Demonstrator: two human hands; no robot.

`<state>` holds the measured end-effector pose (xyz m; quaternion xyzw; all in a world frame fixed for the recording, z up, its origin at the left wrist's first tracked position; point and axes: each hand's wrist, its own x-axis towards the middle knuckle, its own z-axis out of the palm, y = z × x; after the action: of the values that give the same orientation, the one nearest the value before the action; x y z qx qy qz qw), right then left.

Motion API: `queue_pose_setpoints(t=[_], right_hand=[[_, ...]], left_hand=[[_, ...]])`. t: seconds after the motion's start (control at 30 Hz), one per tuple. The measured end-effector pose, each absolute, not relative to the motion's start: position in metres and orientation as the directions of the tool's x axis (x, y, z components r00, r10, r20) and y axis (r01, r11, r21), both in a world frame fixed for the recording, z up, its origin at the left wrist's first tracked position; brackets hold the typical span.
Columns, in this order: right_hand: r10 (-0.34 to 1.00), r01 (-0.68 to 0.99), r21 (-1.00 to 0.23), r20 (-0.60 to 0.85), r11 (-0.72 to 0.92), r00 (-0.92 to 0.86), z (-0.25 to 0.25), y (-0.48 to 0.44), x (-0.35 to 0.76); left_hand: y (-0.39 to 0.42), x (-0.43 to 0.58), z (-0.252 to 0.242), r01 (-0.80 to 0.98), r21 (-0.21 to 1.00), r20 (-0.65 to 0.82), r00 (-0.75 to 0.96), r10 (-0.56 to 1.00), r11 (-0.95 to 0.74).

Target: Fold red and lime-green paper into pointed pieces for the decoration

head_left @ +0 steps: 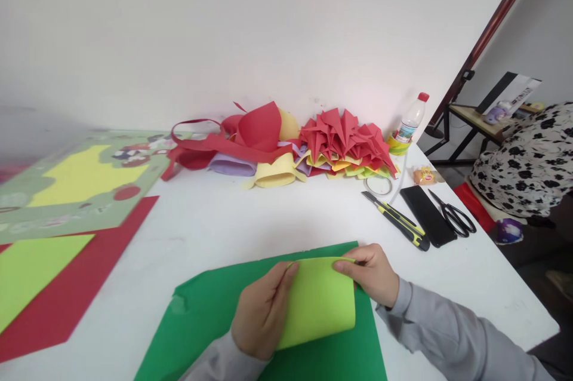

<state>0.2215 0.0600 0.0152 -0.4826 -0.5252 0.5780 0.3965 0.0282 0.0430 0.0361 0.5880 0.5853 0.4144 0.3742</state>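
Note:
A lime-green sheet of paper (322, 297), bent over into a curve, is held up between my two hands. My left hand (266, 312) grips its left side, thumb laid along the upper edge. At the top right corner my right hand (371, 273) pinches the same paper between thumb and fingers. Beneath both hands a large dark green sheet (215, 303) lies on the white table, one corner at its left creased. Parts of my fingers behind the lime-green paper are hidden.
Along the wall lie rolled red paper (259, 127) and folded red spiky pieces (340, 133). To the right are a utility knife (398, 223), a black flat case (428, 215), scissors (452, 214), a tape roll (378, 186) and a bottle (409, 121). A patterned board (102, 208) lies left.

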Motion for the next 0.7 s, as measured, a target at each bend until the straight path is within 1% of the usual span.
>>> queue_pose_setpoints(t=[0.13, 0.3, 0.43, 0.57, 0.7], right_hand=[[0.960, 0.015, -0.986, -0.168, -0.169, -0.223, 0.016, 0.058, 0.221], [0.955, -0.011, -0.983, -0.174, -0.182, -0.241, 0.016, 0.058, 0.222], [0.951, 0.036, -0.985, -0.173, -0.170, -0.256, 0.014, 0.059, 0.223], [0.936, 0.104, -0.983, -0.178, -0.153, -0.304, 0.013, 0.059, 0.226], [0.900, 0.115, -0.984, -0.174, -0.139, -0.399, 0.016, 0.060, 0.228]], left_hand=[[0.043, 0.029, 0.032, 0.449, 0.892, 0.086, -0.050, 0.995, -0.054], [0.044, 0.027, 0.026, 0.450, 0.888, 0.111, -0.006, 0.994, -0.096], [0.048, 0.021, 0.023, 0.429, 0.896, 0.097, 0.068, 0.993, -0.117], [0.054, 0.015, 0.018, 0.433, 0.888, 0.067, 0.214, 0.975, -0.156], [0.048, 0.018, 0.016, 0.415, 0.888, 0.090, 0.259, 0.962, -0.195]])
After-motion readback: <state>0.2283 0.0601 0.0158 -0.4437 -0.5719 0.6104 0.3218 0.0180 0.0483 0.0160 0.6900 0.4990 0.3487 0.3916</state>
